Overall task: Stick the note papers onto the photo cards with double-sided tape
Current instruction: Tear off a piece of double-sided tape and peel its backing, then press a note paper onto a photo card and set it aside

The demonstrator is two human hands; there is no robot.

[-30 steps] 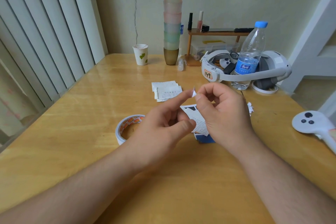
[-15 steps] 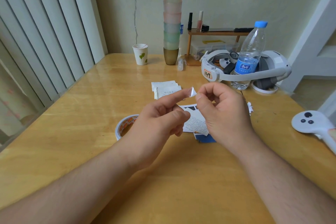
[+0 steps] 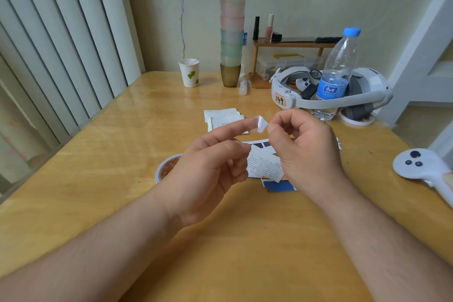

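Observation:
A small white piece of double-sided tape point(image 3: 261, 124) sticks to the tip of my left hand's point(image 3: 210, 169) straight index finger, held up above the table. My left thumb stays apart from it and the other fingers curl loosely. My right hand point(image 3: 308, 154) pinches the tape piece's right edge between thumb and forefinger. Below the hands lies a photo card point(image 3: 259, 145) with a printed note paper point(image 3: 264, 167) on it, and a blue card point(image 3: 279, 185) under that. The tape roll point(image 3: 166, 168) lies partly hidden behind my left hand. More note papers point(image 3: 221, 117) are stacked farther back.
On the wooden table point(image 3: 122, 144) stand a paper cup point(image 3: 189, 76), a tall stack of cups point(image 3: 231, 32), a water bottle point(image 3: 335, 76) and a white headset point(image 3: 343, 95). A white controller point(image 3: 421, 167) lies at the right edge. A small shelf point(image 3: 294, 44) stands at the back.
My left thumb has come off the index finger and dropped, leaving the tape piece on the fingertip. The piece now shows more fully between the two hands.

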